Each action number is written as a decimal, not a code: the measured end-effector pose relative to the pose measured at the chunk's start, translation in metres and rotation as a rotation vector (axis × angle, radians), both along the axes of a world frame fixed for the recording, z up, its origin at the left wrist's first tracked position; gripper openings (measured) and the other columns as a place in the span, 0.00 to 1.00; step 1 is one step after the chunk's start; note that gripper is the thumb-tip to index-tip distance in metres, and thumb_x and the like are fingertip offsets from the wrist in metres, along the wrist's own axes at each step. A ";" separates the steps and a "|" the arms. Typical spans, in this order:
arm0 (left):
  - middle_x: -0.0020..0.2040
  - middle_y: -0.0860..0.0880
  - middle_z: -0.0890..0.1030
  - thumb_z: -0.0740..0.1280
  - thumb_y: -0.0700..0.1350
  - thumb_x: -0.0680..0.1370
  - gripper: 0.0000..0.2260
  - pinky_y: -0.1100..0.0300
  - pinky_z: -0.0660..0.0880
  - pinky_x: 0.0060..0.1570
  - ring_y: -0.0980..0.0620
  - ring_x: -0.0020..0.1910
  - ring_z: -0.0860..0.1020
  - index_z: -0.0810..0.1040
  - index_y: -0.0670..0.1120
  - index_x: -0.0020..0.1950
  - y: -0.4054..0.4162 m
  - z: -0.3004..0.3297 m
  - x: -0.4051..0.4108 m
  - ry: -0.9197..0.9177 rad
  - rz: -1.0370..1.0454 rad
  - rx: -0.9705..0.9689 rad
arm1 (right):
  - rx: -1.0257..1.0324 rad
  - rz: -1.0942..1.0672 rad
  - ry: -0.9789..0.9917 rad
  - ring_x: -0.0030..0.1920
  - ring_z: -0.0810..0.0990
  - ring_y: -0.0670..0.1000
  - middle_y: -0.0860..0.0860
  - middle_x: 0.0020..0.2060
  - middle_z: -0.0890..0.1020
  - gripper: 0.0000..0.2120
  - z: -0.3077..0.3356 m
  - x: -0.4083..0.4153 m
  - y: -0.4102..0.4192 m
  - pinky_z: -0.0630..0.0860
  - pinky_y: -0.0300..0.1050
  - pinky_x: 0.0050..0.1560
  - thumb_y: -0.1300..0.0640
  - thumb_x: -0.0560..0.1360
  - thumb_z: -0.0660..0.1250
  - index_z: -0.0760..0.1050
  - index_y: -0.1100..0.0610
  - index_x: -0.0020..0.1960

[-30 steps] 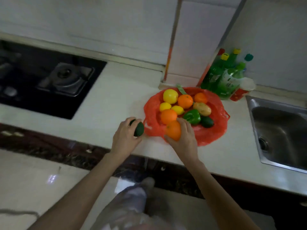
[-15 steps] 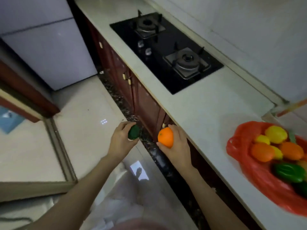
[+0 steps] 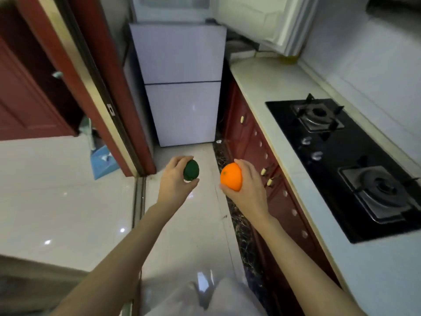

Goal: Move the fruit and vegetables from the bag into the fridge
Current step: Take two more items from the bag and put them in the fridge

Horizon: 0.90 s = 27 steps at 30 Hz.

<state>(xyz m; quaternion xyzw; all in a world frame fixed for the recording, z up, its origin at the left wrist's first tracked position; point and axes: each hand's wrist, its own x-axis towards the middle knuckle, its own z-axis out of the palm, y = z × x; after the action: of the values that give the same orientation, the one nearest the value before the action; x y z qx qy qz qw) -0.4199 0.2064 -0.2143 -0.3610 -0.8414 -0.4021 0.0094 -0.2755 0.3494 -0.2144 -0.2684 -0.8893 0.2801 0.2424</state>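
My left hand [image 3: 175, 179] grips a dark green avocado [image 3: 191, 170] in front of me, above the floor. My right hand [image 3: 249, 185] holds an orange [image 3: 231, 176] at about the same height, a little to the right. Straight ahead stands the white two-door fridge [image 3: 182, 87], both doors closed. The red bag with the other fruit is out of view.
A white countertop [image 3: 273, 87] runs along the right, with a black gas hob [image 3: 346, 156] set in it and dark red cabinets [image 3: 248, 133] below. On the left is a red door frame [image 3: 95, 87]. A pale tiled floor [image 3: 57, 190] lies between me and the fridge.
I have turned left from the counter toward the fridge, carrying the avocado and orange with me. The red bag has left the view and the fridge now stands ahead.
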 end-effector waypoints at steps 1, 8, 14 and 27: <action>0.58 0.44 0.74 0.76 0.40 0.67 0.26 0.61 0.70 0.54 0.45 0.56 0.74 0.75 0.43 0.63 0.003 0.004 -0.015 0.005 0.020 0.005 | 0.007 0.016 0.013 0.65 0.69 0.51 0.49 0.68 0.67 0.35 0.004 -0.019 0.005 0.69 0.41 0.54 0.45 0.68 0.73 0.63 0.50 0.70; 0.59 0.45 0.74 0.76 0.39 0.67 0.26 0.60 0.71 0.55 0.46 0.57 0.73 0.74 0.44 0.64 0.046 0.023 -0.125 0.040 0.093 0.039 | 0.070 0.080 0.082 0.62 0.71 0.52 0.49 0.66 0.69 0.34 0.023 -0.140 0.063 0.73 0.43 0.52 0.47 0.68 0.74 0.64 0.51 0.69; 0.59 0.46 0.74 0.76 0.39 0.67 0.26 0.66 0.66 0.53 0.48 0.57 0.74 0.74 0.43 0.64 0.119 0.051 -0.233 0.112 0.135 0.064 | 0.116 0.131 0.149 0.62 0.71 0.52 0.49 0.66 0.69 0.34 0.042 -0.250 0.152 0.74 0.46 0.53 0.46 0.67 0.74 0.65 0.52 0.68; 0.60 0.46 0.74 0.76 0.40 0.68 0.26 0.63 0.69 0.55 0.49 0.56 0.74 0.74 0.43 0.64 0.262 0.122 -0.426 0.223 0.206 0.098 | 0.182 0.260 0.260 0.60 0.73 0.57 0.54 0.65 0.71 0.34 0.113 -0.472 0.307 0.74 0.47 0.50 0.49 0.66 0.76 0.66 0.55 0.67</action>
<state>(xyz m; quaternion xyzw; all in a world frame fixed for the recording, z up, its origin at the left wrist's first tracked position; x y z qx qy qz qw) -0.8461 0.4689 -0.0921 -0.3144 -0.8470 -0.3971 0.1613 -0.7475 0.6565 -0.1019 -0.0898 -0.8992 0.2598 0.3403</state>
